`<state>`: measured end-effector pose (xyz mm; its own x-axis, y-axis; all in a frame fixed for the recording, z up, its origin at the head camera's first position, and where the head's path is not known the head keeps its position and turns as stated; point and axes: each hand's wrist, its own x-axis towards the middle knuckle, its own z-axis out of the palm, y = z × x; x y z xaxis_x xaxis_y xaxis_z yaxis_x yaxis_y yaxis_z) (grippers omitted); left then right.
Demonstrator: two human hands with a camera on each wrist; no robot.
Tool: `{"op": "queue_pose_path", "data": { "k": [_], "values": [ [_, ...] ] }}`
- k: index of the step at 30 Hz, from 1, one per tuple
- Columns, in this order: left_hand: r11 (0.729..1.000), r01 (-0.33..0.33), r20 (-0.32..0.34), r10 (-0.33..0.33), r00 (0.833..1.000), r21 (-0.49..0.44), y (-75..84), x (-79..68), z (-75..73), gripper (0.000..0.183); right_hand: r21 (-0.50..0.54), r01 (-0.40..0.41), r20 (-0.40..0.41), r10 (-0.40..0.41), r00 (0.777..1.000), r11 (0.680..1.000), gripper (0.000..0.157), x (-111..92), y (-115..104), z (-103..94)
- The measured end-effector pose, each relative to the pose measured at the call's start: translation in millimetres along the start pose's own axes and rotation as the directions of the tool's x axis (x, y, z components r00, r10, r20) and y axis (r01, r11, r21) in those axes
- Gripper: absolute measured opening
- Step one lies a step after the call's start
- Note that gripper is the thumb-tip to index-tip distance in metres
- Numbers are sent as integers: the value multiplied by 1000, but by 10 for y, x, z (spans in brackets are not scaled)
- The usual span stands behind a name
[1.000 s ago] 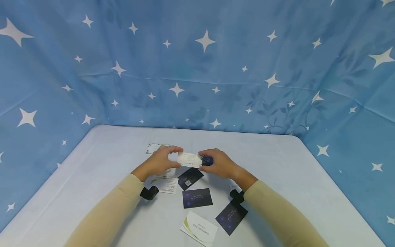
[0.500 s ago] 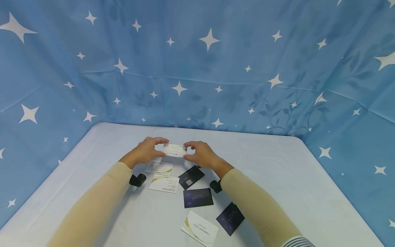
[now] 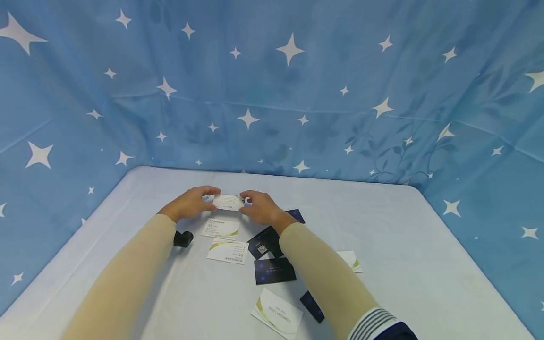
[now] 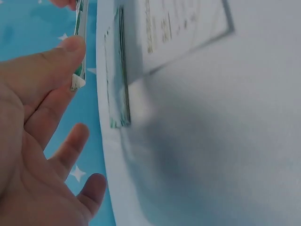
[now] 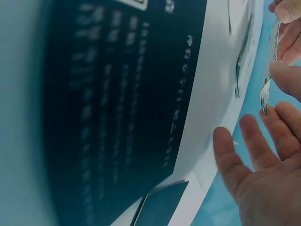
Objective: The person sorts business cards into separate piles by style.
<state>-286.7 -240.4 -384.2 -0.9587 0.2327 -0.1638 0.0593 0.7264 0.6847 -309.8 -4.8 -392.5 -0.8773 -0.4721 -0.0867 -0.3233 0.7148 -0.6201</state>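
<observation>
Left hand (image 3: 187, 204): pinching white card (image 3: 228, 202) by one end, remaining fingers spread. Right hand (image 3: 261, 208): pinching opposite end, likewise spread. Card: raised above table (image 3: 191, 302), between both hands.

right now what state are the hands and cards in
Held card: raised off the table
Left hand: pinching its left end
Right hand: pinching its right end
QR-code card: flat, partly hidden by right sleeve
COMPANY LOGO card: flat, logo up
Other cards: lying on table, some partly hidden
</observation>
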Motion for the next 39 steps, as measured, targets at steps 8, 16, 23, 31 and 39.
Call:
{"op": "queue_pose_path", "data": {
  "k": [8, 16, 23, 31, 39],
  "values": [
    [1000, 25, 13, -25, 1000, -12, -80, 68, -26, 60, -70, -31, 34, 34, 999, 997, 52, 157, -57, 89],
    [998, 58, 0, -58, 998, 26, -136, 100, -52, 58, -165, -31, 37, 37, 999, 986, 51, 227, -152, 152],
    [997, 64, -14, -63, 998, 46, -167, 148, -86, 59, -215, -31, 47, 42, 998, 976, 51, 275, -203, 158],
    [997, 82, -22, -81, 996, 15, -205, 171, -65, 60, -260, -62, 43, 76, 996, 964, 53, 328, -199, 202],
    [995, 94, -47, -92, 995, 41, -259, 192, 4, 61, -279, -99, 34, 113, 993, 955, 53, 350, -197, 260]
  ]
}}
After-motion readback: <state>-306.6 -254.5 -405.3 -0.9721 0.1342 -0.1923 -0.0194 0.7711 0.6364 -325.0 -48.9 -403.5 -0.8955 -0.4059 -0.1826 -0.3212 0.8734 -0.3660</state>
